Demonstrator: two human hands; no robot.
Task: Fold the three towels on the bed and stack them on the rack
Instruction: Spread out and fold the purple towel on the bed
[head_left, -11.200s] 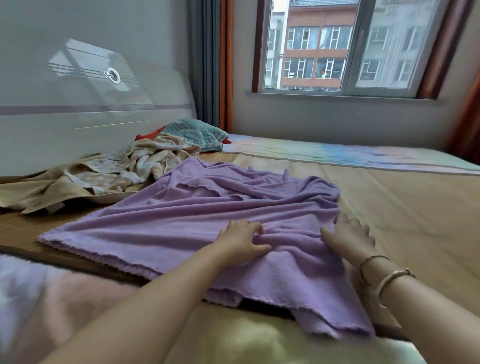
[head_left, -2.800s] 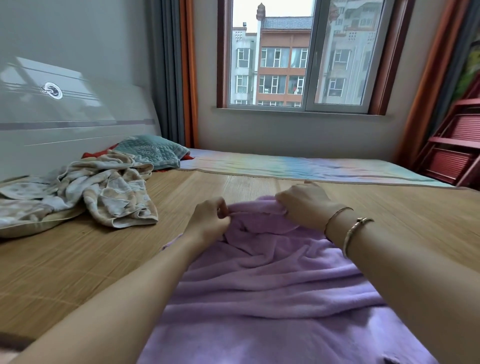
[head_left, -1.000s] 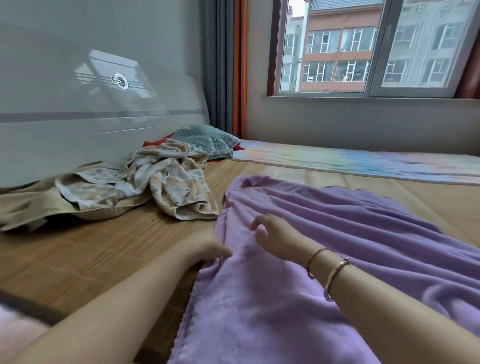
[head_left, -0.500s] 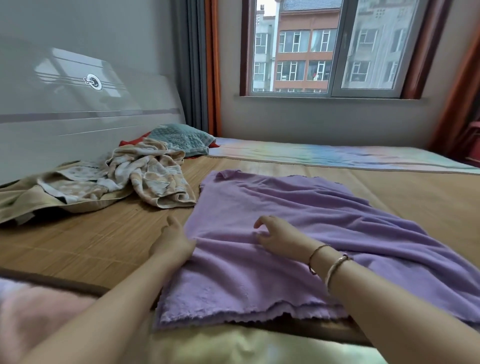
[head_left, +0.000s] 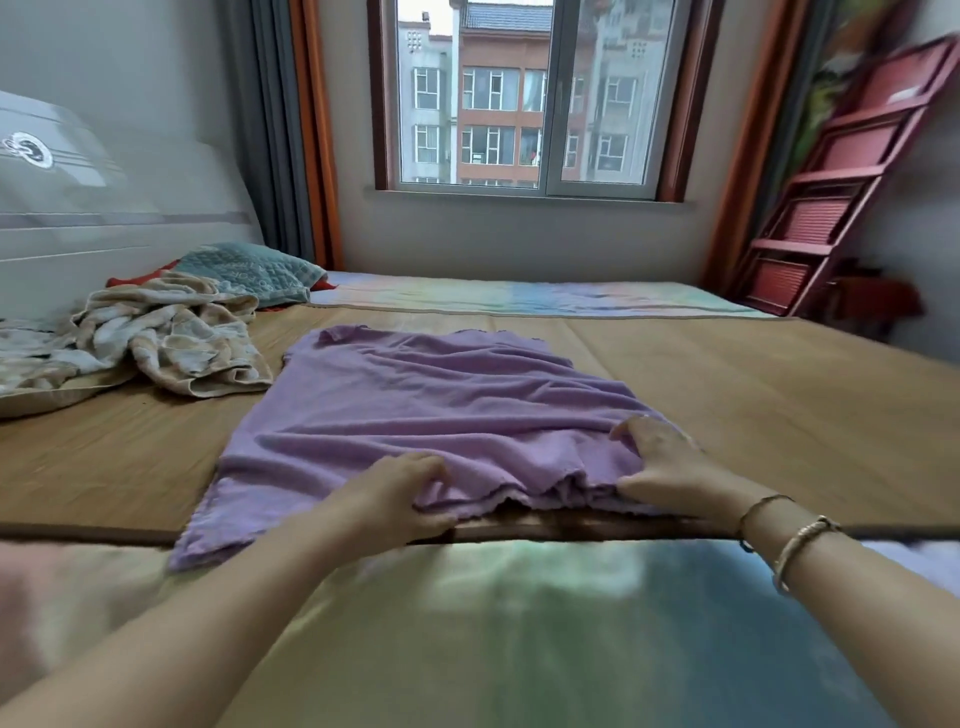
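Purple towel (head_left: 431, 410): spread on the bamboo mat (head_left: 753, 395) of the bed, wrinkled, already doubled by the look of its layered near hem; its near edge lies along the mat's front border, under both hands.
Left hand (head_left: 395, 493): at the near hem, left of centre; fingers curled over the top of the cloth and thumb tucked beneath the edge, pinching the hem.
Right hand (head_left: 660, 467): at the near right corner of the same towel; fingers bent over a bunched fold, thumb low along the hem, gripping it. Two bracelets (head_left: 779, 535) sit on this wrist.
Towel relative to hands: the cloth stretches away from both hands toward the window (head_left: 524, 93); its near left corner hangs free over the mat's border, left of the left hand.
Patterned towel (head_left: 176, 338): beige and white, crumpled in a heap at the far left of the mat, well apart from both hands and just beside the purple towel's far left corner.
Teal towel (head_left: 249, 273): behind the heap by the headboard (head_left: 104, 218); it may be a pillow cover, as the blur leaves it uncertain. A red cloth shows partly beneath it.
Rack (head_left: 841, 187): red, leaning at the far right beside the curtain, cut by the frame's edge and smeared by motion; its shelves are hard to make out.
Hidden: the underside of the near hem and how many layers the hands hold.
Foreground: a pastel sheet, blurred.
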